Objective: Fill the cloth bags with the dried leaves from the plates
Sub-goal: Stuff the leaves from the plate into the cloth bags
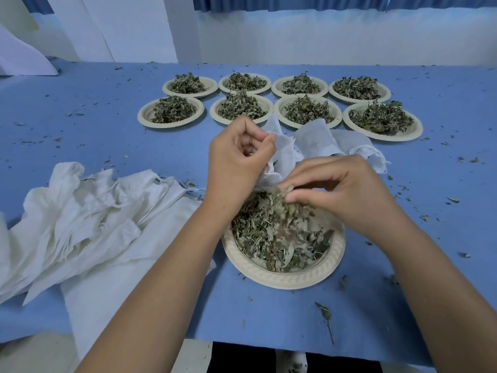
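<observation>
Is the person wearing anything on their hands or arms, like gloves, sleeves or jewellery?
No. The left hand and right hand are bare: no gloves, and no rings show. Both forearms are uncovered down to the frame's edge, with no sleeves, watch or bracelets in view.

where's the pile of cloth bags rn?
Head view: the pile of cloth bags lies on the left side of the blue table, just left of the left forearm and the near plate of leaves.

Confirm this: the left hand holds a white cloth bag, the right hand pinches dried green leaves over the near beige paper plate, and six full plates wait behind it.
Not six: the head view shows eight full beige paper plates behind, in two rows of four. The rest stands.
</observation>
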### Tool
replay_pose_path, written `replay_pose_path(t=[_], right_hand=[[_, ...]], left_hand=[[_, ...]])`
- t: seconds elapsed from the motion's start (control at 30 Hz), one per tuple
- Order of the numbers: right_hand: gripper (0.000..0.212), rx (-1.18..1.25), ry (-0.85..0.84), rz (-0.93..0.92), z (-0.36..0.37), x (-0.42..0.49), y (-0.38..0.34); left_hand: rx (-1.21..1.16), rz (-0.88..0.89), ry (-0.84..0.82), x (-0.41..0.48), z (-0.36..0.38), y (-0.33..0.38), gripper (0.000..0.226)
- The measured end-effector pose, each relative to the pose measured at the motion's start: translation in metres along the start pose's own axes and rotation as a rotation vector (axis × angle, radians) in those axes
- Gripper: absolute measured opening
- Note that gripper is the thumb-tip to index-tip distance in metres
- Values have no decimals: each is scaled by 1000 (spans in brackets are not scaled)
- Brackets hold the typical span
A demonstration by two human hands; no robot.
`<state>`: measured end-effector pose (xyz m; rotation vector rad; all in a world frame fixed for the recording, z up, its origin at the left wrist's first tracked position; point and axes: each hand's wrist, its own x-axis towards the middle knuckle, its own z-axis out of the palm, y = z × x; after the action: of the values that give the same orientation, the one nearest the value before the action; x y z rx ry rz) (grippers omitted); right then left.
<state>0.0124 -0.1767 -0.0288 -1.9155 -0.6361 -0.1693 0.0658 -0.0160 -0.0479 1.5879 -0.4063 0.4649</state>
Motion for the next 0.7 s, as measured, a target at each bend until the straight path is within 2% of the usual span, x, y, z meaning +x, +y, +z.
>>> replay_pose_path(t=[0.13,0.27,0.4,0.7], right_hand=[[29,205,228,-88,2,1,-4],[31,233,402,-98,7,2,-2],[32,79,480,-151,12,1,1],[9,-317,518,-220,16,0,12]], left_hand=[[-9,-3,-82,-1,1,0,23],[-6,25,-176,-3,2,1,21],[-18,55,-178,-4,3,1,21],[-40,66,-141,-4,3,2,22]])
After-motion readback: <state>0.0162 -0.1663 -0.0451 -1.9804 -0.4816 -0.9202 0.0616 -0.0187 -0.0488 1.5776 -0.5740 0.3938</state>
